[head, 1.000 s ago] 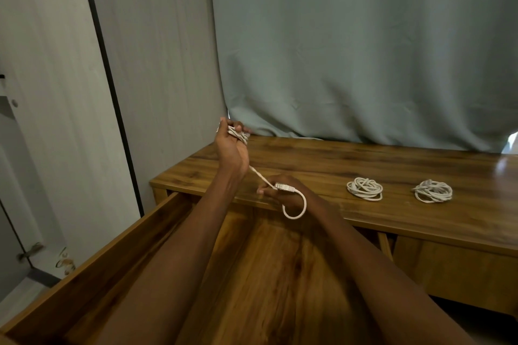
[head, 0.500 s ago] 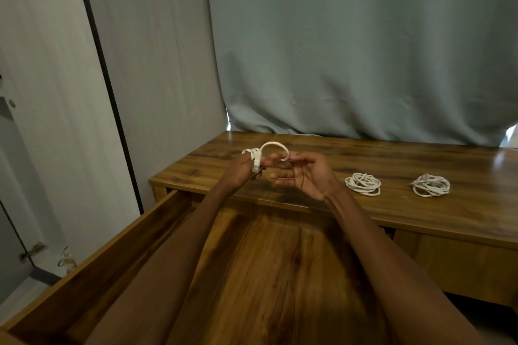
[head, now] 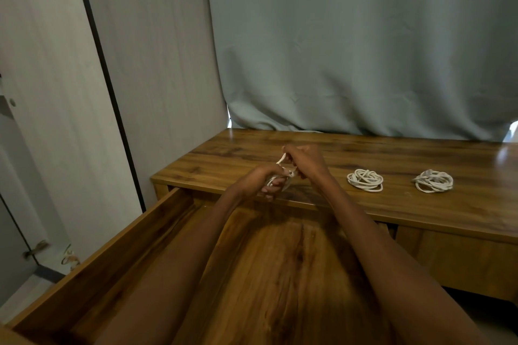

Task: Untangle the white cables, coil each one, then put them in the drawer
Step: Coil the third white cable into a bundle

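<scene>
Head view. The step in hand, by my judgement, is the coiling of the third white cable (head: 283, 169). It is held above the front edge of the table (head: 420, 204), over the back of the open drawer (head: 117, 255), between the two hands. The left hand (head: 259, 178) has its fingers curled round a small bundle of loops. The right hand (head: 307, 158), at 1 o'clock from the left and touching it, pinches a raised loop of the same cable near its fingertips.

Two finished coils lie on the table, well apart from the hands: the nearer coil (head: 365, 180) at 3 o'clock from them, the farther coil (head: 434, 180) beyond it on the same line. Neither is in the drawer yet.

The next move calls for tucking or wrapping the loose end so the bundle holds, then lowering it into the drawer without letting the loops spring apart. The two table coils then want lifting whole, each gripped across its turns.

Hard to make out: the cable's free end and plug are hidden by the fingers, so how much remains unwound cannot be told. The drawer floor is largely covered by both forearms; its right wall is not seen. A curtain (head: 364, 50) closes off whatever lies at 12 o'clock behind the table.
</scene>
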{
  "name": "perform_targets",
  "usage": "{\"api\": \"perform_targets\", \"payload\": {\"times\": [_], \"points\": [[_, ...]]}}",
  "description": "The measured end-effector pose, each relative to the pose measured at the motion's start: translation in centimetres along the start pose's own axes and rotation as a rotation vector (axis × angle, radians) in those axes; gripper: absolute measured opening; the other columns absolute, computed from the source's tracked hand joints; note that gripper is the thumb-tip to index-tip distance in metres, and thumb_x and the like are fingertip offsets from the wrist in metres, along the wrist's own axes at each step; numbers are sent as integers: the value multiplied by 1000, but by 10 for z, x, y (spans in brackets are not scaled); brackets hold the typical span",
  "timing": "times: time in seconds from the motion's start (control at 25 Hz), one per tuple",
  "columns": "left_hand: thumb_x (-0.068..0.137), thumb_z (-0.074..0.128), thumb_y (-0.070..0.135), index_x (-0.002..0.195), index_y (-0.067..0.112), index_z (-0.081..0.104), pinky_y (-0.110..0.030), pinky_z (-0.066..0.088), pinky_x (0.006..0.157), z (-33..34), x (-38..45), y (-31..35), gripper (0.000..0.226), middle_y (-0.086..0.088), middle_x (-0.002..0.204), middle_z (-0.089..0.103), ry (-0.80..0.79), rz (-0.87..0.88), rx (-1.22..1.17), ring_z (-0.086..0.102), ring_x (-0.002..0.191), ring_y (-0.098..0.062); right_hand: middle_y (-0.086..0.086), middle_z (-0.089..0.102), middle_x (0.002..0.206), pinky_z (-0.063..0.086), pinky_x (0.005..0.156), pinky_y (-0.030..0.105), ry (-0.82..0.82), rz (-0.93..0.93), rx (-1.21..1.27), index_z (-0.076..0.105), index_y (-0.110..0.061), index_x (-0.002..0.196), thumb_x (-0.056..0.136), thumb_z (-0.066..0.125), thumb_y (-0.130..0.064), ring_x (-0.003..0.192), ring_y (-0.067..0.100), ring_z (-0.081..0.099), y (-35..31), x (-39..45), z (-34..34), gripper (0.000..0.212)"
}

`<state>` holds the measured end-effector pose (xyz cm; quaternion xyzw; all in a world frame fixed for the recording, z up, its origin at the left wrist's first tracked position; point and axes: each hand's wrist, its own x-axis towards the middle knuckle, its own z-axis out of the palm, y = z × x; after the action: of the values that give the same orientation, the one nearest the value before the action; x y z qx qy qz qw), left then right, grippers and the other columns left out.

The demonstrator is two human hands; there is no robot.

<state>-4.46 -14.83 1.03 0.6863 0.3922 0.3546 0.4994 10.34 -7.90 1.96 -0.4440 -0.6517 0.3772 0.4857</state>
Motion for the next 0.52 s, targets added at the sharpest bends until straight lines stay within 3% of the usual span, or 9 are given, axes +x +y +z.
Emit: {"api": "perform_targets", "payload": {"times": [0.12,0.2,0.32,0.4,0.52], "points": [[91,29,40,54,18,43,-27,32,42,1,8,6,45,4,36,27,-76,67,-260,21,34,-15,3,62,53,46,57,35,-4,-17,-173,66,-9,61,79,54,-51,51,21,56,0,-1,0,48],[89,24,41,54,18,44,-26,31,41,2,12,7,47,4,34,28,-109,91,-317,19,33,-16,8,67,61,49,55,35,-19,-19,-144,67,-10,68,82,56,-47,52,22,61,-3,-2,-1,41],[89,24,40,54,18,44,-27,33,42,0,11,6,46,4,34,29,-104,92,-319,21,34,-17,1,74,82,51,52,31,-81,-43,47,70,-13,99,94,59,-28,65,19,66,-5,-1,-5,19],[91,29,39,56,17,45,-29,34,46,-3,6,6,45,3,36,31,-83,120,-372,25,37,-19,-6,76,91,51,52,30,-197,-94,83,71,-15,112,101,55,-21,67,18,67,-2,0,-13,21],[99,30,36,64,13,47,-35,39,57,-9,-5,8,45,-2,44,35,-54,120,-389,34,48,-22,-15,75,83,50,54,27,-185,-294,-203,71,-28,115,103,54,-26,60,12,69,7,3,-27,21]]}}
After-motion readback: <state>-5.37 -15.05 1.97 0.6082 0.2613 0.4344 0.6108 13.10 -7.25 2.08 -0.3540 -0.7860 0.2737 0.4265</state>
